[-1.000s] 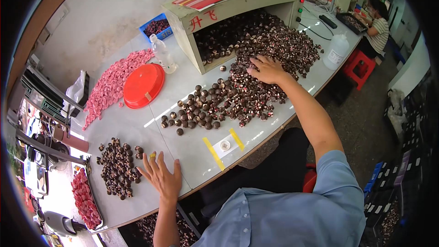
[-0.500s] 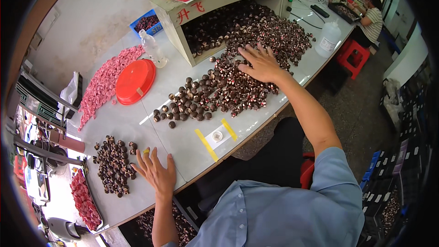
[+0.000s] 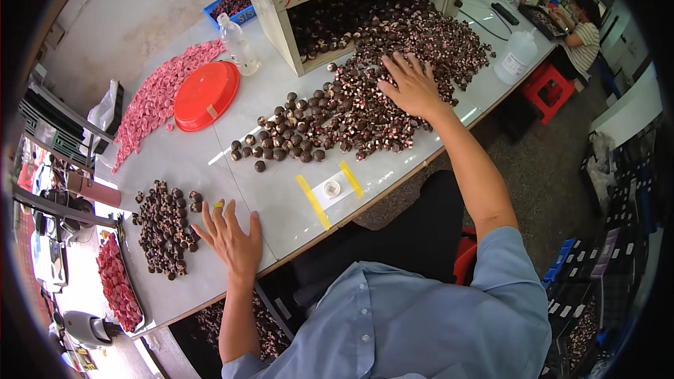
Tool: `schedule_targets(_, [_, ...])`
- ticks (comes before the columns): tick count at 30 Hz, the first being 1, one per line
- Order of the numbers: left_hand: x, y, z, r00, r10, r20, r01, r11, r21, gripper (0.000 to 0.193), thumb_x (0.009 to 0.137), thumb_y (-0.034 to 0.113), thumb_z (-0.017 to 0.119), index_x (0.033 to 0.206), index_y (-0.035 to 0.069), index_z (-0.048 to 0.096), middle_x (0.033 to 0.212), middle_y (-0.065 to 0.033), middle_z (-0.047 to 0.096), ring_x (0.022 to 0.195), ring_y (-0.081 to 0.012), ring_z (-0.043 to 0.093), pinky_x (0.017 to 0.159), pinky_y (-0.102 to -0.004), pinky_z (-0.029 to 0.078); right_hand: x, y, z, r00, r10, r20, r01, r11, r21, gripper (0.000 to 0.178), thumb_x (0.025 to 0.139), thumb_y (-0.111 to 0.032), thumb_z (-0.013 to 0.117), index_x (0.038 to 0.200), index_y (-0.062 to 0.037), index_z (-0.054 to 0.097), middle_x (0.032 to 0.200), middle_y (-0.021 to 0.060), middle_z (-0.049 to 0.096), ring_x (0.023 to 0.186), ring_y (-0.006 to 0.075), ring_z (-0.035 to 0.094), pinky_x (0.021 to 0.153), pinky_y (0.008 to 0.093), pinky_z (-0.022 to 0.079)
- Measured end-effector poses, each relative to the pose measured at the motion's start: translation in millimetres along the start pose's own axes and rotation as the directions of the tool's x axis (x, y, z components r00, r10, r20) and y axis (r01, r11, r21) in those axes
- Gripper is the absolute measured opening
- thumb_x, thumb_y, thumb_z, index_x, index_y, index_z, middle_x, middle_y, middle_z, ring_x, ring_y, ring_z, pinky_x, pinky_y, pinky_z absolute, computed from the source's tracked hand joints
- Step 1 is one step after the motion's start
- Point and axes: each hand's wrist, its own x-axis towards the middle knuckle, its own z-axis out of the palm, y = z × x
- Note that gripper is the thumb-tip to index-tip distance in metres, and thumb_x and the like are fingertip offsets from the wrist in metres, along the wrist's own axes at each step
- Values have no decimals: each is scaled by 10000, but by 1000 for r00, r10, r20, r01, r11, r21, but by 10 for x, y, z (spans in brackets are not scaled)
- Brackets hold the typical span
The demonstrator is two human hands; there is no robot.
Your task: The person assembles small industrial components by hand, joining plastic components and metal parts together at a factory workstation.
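Note:
A wide heap of small dark brown pieces with white and pink specks [image 3: 375, 109] spills out of a beige metal box [image 3: 276, 28] onto the table. My right hand [image 3: 414, 88] rests on this heap with fingers spread, gripping nothing. Rounder dark balls [image 3: 288, 140] lie at the heap's left end. On the left, my left hand [image 3: 232, 242] lies on the tabletop with its fingers apart, beside a smaller pile of dark pieces [image 3: 165, 228]. A yellow band circles one of its fingers. A small round clear piece [image 3: 332, 188] sits on white paper between two yellow tape strips.
Pink ring-like pieces [image 3: 158, 95] are spread behind a red round lid [image 3: 206, 97]. A clear bottle [image 3: 236, 45] and a blue bin [image 3: 230, 8] stand near the wall. At right are a white bottle [image 3: 516, 58], a red stool [image 3: 547, 91] and a seated person [image 3: 583, 31].
The view has shifted slightly, so the table appears higher. Both hands keep their spread pose, the right on the heap and the left by the small pile.

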Motion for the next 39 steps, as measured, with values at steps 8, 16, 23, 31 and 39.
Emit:
schedule_targets(8, [-46, -13, 37, 1000, 12, -26, -13, 1000, -29, 486, 931, 295, 778, 1338, 64, 650, 1424, -155, 600, 1567, -398, 344, 1268, -714, 90, 102, -117, -49, 968, -13, 252, 22, 999, -30, 824, 1085, -695, 320, 1734, -197, 220, 1815, 54, 143, 1659, 330, 160, 1335, 577, 115])
schedule_targets(16, [-29, -28, 5, 1000, 12, -27, -13, 999, -37, 459, 936, 278, 781, 1326, 75, 650, 1415, -136, 601, 1562, -383, 354, 1263, -719, 105, -357, -44, -202, 979, -153, 136, 138, 984, 111, 796, 1085, -672, 402, 1727, -226, 258, 1802, 103, 196, 1663, 353, 133, 1327, 586, 65])
schedule_targets(23, [-7, -13, -12, 1000, 15, -3, -15, 999, -35, 459, 945, 274, 773, 1337, 77, 638, 1439, -131, 591, 1567, -383, 342, 1264, -716, 99, -1116, -259, 147, 948, -262, -182, 286, 950, 123, 923, 989, -657, 619, 1712, -188, 289, 1777, 188, 207, 1641, 454, 132, 1284, 692, 88])
schedule_targets(31, [18, 18, -36, 993, 86, -82, -93, 992, -85, 445, 919, 219, 796, 1316, 69, 663, 1373, -129, 634, 1470, -378, 457, 1238, -664, 222, -906, -145, 297, 838, -268, -476, 438, 850, 292, 716, 1075, -562, 524, 1607, -87, 463, 1659, 206, 427, 1592, 435, 290, 1289, 602, 196])
schedule_targets(39, [459, 292, -33, 989, 138, 48, -89, 826, -556, 349, 906, 88, 792, 1225, 55, 654, 1091, -124, 702, 870, -288, 705, 768, -433, 558, -1473, -193, 333, 888, 56, -456, 283, 715, 639, 156, 982, -12, 685, 1133, 8, 716, 1096, 131, 702, 965, 285, 700, 835, 419, 563])
